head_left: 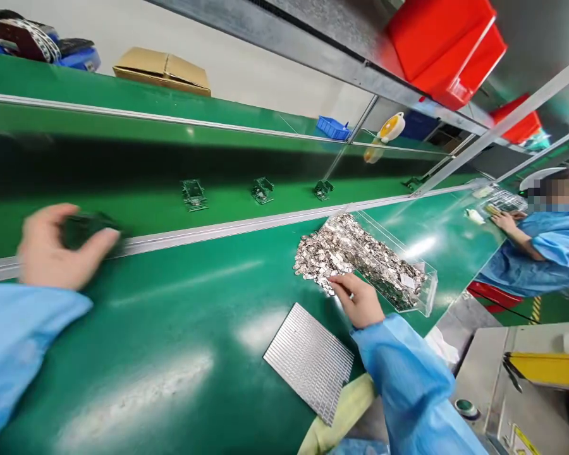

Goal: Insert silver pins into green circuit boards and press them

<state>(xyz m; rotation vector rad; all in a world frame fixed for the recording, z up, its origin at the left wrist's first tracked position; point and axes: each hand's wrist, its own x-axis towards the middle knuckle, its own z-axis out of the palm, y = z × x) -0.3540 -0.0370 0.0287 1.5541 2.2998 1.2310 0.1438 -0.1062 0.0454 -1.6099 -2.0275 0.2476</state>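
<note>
At the left, my left hand (59,253) is curled around a dark green circuit board assembly (89,229), thumb in front and fingers behind. Both are blurred, just over the green conveyor belt. My right hand (360,303) has thumb and forefinger pinched together at the near edge of a pile of small silvery metal pieces (315,256). Whatever is between those fingertips is too small to make out. The pile spills out of a clear plastic box (429,294) lying on the bench. Nearer to me is a silver plate with a fine grid of pieces (310,360), partly over yellow cloth.
Several green board assemblies (194,194) stand spaced along the belt. A metal rail (246,222) separates belt and bench (171,328). Red bins (446,50) sit on an overhead shelf. A blue tray (332,128) and cardboard box (164,69) lie behind. A co-worker (550,234) sits at right.
</note>
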